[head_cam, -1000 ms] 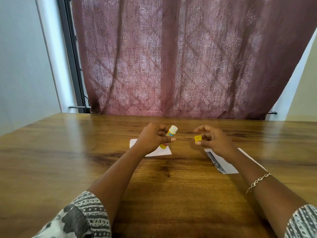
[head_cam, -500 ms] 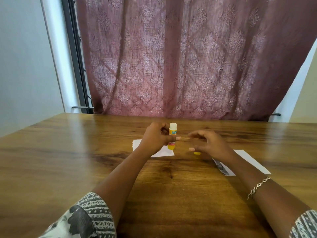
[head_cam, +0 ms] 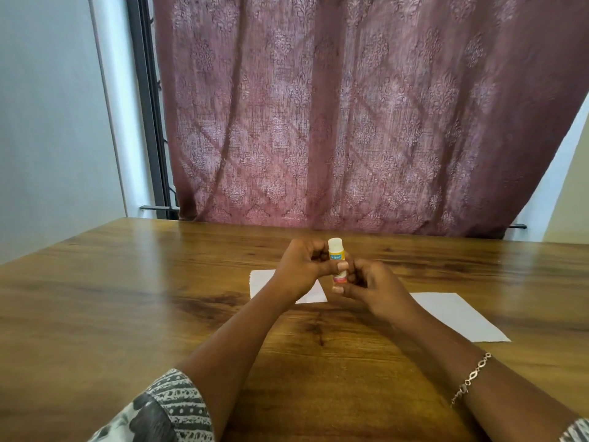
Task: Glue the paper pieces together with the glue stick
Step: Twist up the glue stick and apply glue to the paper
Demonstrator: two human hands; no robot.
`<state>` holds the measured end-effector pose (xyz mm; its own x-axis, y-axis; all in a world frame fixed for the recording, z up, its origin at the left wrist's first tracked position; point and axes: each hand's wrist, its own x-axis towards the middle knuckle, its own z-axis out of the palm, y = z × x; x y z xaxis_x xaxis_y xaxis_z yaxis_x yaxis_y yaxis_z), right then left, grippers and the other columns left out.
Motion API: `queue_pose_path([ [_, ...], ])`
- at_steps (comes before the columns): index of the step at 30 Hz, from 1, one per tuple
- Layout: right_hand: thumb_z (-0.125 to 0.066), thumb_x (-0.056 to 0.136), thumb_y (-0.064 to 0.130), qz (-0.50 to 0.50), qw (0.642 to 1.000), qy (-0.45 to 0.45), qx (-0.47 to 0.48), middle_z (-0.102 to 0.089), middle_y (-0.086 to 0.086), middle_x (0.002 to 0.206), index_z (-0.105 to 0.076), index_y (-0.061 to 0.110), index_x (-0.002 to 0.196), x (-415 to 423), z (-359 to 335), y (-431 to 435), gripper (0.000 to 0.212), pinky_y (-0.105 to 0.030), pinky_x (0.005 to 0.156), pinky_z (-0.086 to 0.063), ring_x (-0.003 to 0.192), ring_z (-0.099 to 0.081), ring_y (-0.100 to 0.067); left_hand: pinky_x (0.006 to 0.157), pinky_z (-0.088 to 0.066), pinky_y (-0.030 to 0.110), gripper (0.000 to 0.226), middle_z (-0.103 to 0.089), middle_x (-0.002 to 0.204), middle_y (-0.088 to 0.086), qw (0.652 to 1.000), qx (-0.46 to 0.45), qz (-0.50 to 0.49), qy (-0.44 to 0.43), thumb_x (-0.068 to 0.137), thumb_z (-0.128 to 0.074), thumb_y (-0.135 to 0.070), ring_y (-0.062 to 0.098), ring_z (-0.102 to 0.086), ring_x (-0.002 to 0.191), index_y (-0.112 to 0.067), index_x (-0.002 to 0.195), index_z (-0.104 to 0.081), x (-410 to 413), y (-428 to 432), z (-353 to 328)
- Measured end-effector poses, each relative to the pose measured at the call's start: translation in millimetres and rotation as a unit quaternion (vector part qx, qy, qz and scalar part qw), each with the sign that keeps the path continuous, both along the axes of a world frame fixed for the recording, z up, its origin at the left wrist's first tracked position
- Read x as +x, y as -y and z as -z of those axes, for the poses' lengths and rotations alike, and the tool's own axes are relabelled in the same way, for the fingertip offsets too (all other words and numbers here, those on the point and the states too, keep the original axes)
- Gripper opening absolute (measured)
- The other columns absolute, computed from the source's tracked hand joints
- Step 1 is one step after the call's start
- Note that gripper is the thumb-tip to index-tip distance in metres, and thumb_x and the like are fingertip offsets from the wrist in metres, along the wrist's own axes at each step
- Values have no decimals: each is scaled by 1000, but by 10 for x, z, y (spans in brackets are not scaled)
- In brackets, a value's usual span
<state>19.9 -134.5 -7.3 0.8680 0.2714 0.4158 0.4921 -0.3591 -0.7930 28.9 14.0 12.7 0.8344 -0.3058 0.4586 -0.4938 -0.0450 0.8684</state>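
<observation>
Now glue stick (head_cam: 335,254) in left hand (head_cam: 299,271)

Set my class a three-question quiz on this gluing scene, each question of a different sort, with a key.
1. True or false: the glue stick lies flat on the table.
2. How many white paper sheets lie on the table? A one, B two, C four.
3. Fill in: the bracelet is on the ___ wrist.
Key: 1 false: it stands upright in the air, the left hand round its middle, the right hand at its base. 2 B. 3 right.
</observation>
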Motion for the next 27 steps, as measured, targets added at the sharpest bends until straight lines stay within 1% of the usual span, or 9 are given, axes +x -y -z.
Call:
queue_pose_path([
  [3,-62,79,-2,-31,999,-25,20,-64,7,77,-63,17,84,-28,-19,29,19,-16,73,-45,73,-58,0,70,-52,13,21,-70,62,-13,1000,-15,14,-6,76,-65,6,-2,-64,66,-15,77,-67,-6,-26,-5],
  [6,-62,79,-2,-53,995,-50,66,-65,5,77,-64,14,86,-37,10,24,17,-11,68,-47,71,-60,1,66,-52,12,19,-70,59,-12,999,-37,4,-1,73,-67,7,-2,-64,62,-12,75,-67,-11,-33,-2],
  [8,-75,69,12,-43,996,-51,63,-65,1,78,-63,16,88,-29,38,6,24,-20,70,-51,73,-60,-9,63,-51,13,17,-69,58,-9,999,-48,-4,-1,71,-70,6,-1,-63,59,-10,73,-66,-14,-27,3],
  [10,-79,55,30,-7,998,-45,32,-68,-11,84,-62,14,92,-11,57,-1,43,-38,76,-51,77,-61,-18,61,-50,15,16,-68,62,-6,999,-50,-9,0,70,-72,5,2,-62,58,-9,72,-65,-16,-12,13],
  [12,-79,58,25,9,999,-34,30,-69,-22,91,-62,9,92,0,57,-10,42,-45,80,-51,80,-62,-28,63,-50,16,16,-67,63,-4,999,-45,-7,2,70,-72,4,3,-61,59,-11,71,-66,-21,-4,13],
  [16,-72,66,12,-66,992,-69,82,-68,-9,80,-63,7,86,0,41,23,23,-29,73,-53,78,-63,-19,71,-53,20,19,-70,64,-9,999,-47,22,-7,74,-68,4,3,-64,65,-15,75,-68,-42,-24,-14],
  [19,-69,72,12,-136,968,-148,151,-72,-7,80,-65,1,92,-32,30,72,24,-23,72,-55,81,-68,-17,66,-53,22,16,-70,64,-6,998,-53,23,-7,73,-69,2,8,-63,62,-14,76,-69,-50,-36,-28],
  [24,-76,63,14,-51,981,-107,151,-69,-2,73,-64,5,90,-22,73,1,31,-27,68,-53,71,-64,-15,66,-52,18,12,-68,65,-4,999,-53,-6,6,69,-73,3,5,-63,61,-6,75,-68,-39,-33,-21],
  [27,-74,64,13,-44,986,-86,137,-66,6,66,-63,8,83,-21,59,-9,23,-21,61,-50,65,-60,-8,66,-51,17,15,-69,62,-7,999,-50,-7,7,70,-72,3,3,-62,61,-11,72,-68,-41,-21,-13],
])
